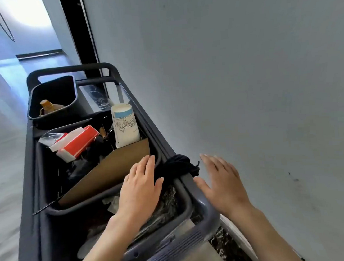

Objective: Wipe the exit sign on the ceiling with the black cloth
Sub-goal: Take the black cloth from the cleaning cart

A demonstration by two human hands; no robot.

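Note:
The black cloth (178,166) hangs bunched over the right rail of a dark grey cleaning cart (192,191). My left hand (139,189) is flat with fingers apart, just left of the cloth, its fingertips near the cloth's edge. To the right of the cloth, close to the wall, my right hand (221,184) is spread and holds nothing. Neither hand grips the cloth. No exit sign or ceiling is in view.
The cart runs along a white wall (244,86). Its bins hold a cardboard sheet (109,173), a paper cup (125,125), a red and white box (76,143) and a bottle (47,107) in the far black bin. A dark door frame (82,35) stands beyond; grey floor lies left.

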